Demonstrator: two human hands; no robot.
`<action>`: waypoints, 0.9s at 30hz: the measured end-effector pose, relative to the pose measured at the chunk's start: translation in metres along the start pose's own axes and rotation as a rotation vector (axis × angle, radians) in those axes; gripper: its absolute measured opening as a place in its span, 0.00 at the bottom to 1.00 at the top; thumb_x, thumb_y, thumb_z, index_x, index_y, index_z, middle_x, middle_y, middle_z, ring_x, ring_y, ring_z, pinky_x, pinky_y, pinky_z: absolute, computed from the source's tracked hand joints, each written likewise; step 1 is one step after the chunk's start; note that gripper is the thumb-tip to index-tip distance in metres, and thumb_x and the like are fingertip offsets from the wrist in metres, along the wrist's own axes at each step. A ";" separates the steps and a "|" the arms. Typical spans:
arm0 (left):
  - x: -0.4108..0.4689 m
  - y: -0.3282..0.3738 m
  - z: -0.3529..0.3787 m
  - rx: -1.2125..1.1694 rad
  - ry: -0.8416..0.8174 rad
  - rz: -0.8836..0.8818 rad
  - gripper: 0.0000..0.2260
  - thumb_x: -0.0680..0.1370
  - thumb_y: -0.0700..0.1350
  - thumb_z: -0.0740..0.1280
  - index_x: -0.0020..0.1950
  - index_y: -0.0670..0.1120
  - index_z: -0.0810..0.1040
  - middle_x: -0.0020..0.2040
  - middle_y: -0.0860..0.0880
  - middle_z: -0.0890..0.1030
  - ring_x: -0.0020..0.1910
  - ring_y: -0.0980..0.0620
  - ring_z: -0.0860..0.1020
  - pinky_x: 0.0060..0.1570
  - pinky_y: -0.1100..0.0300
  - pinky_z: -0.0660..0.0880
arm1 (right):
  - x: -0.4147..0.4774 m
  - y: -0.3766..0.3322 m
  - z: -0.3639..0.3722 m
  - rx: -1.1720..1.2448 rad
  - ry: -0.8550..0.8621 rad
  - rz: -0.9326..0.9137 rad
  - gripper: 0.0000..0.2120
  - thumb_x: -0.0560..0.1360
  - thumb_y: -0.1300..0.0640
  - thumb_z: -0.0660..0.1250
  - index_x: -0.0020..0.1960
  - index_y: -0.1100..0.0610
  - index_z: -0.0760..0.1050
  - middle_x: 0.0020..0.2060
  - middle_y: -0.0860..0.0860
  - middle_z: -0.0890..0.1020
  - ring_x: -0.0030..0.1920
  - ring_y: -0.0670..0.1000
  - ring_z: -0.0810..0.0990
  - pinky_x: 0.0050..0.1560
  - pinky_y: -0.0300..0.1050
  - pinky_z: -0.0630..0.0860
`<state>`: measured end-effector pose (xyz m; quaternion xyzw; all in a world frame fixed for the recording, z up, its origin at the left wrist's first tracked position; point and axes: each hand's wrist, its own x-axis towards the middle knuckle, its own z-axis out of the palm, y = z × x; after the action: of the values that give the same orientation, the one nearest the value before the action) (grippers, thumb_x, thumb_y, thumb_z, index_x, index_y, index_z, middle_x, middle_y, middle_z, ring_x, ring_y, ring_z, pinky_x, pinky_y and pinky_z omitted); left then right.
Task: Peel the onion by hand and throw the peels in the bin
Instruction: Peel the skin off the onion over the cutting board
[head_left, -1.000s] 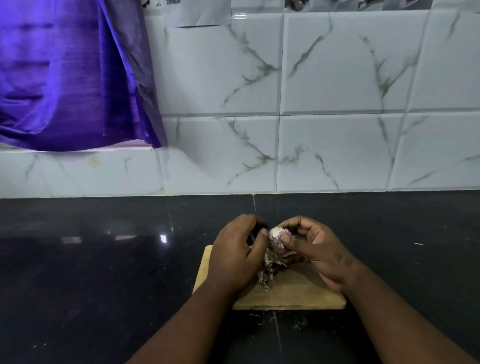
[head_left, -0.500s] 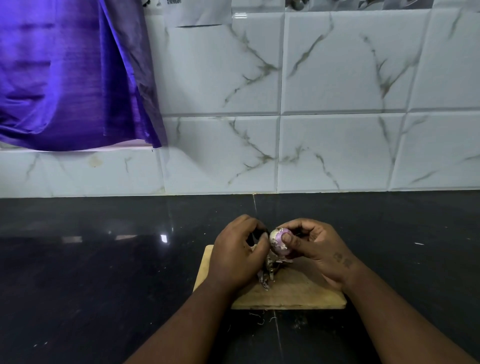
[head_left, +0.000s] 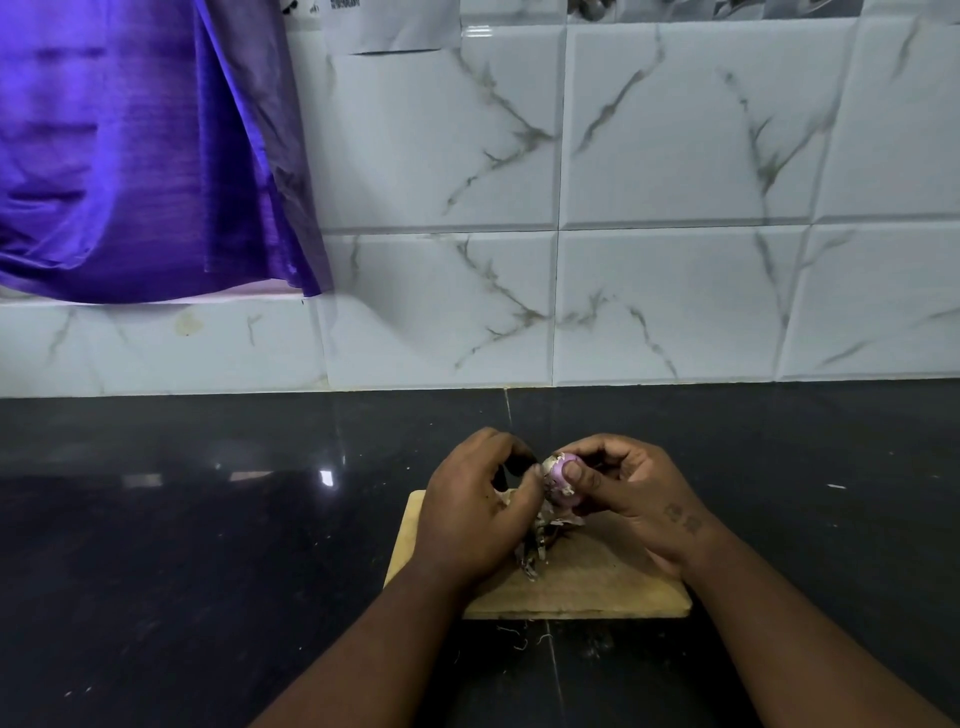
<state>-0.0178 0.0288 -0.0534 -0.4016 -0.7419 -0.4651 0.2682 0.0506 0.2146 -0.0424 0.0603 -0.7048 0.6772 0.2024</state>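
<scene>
A small purple onion (head_left: 557, 474) is held above the wooden cutting board (head_left: 582, 587). My right hand (head_left: 634, 493) grips it, thumb pressed on its front. My left hand (head_left: 478, 509) pinches the onion's left side at a flap of skin; dry, papery peels (head_left: 540, 540) hang below the onion and rest on the board between my hands. No bin is in view.
The board lies on a dark glossy countertop (head_left: 182, 545) with small peel scraps (head_left: 511, 639) in front of it. A white marbled tile wall (head_left: 649, 260) runs behind. A purple cloth (head_left: 130, 156) hangs at the upper left.
The onion has turned in my right hand, showing more purple flesh. My right thumb has shifted across its front. Both hands stay over the board.
</scene>
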 end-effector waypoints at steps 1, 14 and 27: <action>0.000 0.001 0.000 0.008 0.001 0.014 0.07 0.77 0.52 0.68 0.46 0.50 0.80 0.42 0.56 0.78 0.42 0.55 0.76 0.40 0.53 0.75 | 0.000 0.000 0.000 -0.004 0.004 -0.003 0.12 0.72 0.60 0.75 0.53 0.65 0.84 0.46 0.67 0.86 0.43 0.59 0.86 0.41 0.48 0.84; -0.001 -0.001 0.003 0.098 -0.046 -0.063 0.07 0.78 0.44 0.70 0.45 0.53 0.73 0.41 0.58 0.74 0.41 0.56 0.74 0.38 0.65 0.69 | 0.002 0.003 0.000 -0.009 -0.004 -0.019 0.12 0.70 0.61 0.77 0.53 0.64 0.84 0.49 0.65 0.86 0.47 0.58 0.86 0.46 0.50 0.85; -0.001 -0.002 0.001 0.064 -0.101 -0.061 0.06 0.80 0.55 0.65 0.49 0.55 0.79 0.43 0.59 0.76 0.44 0.58 0.76 0.41 0.59 0.74 | 0.000 0.002 -0.001 -0.042 -0.048 -0.015 0.13 0.70 0.59 0.76 0.54 0.61 0.85 0.49 0.60 0.87 0.50 0.61 0.87 0.47 0.47 0.84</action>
<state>-0.0193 0.0287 -0.0558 -0.3929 -0.7809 -0.4284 0.2288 0.0506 0.2160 -0.0441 0.0776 -0.7231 0.6590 0.1920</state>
